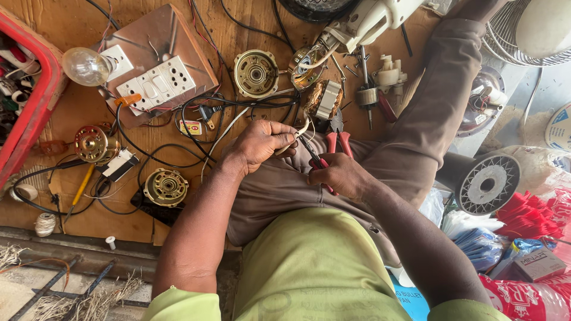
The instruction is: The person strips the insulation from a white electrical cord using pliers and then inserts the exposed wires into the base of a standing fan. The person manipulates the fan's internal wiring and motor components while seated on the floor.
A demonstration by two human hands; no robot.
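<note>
My left hand [257,142] pinches a thin pale wire [302,128] that runs up to a wound motor stator [322,99] lying on the wooden floor. Just to the right, my right hand [344,174] grips a small red-handled cutter [313,157] whose dark tip points up at that wire. A pair of red-handled pliers [338,137] lies on my brown trouser leg, just above the right hand.
Brass motor covers [256,73] [166,186], a switch-and-socket board [156,83] with a bulb [86,66], black cables, a white fan body [369,21], a red crate [35,95], a fan grille [489,183] and packets at the right.
</note>
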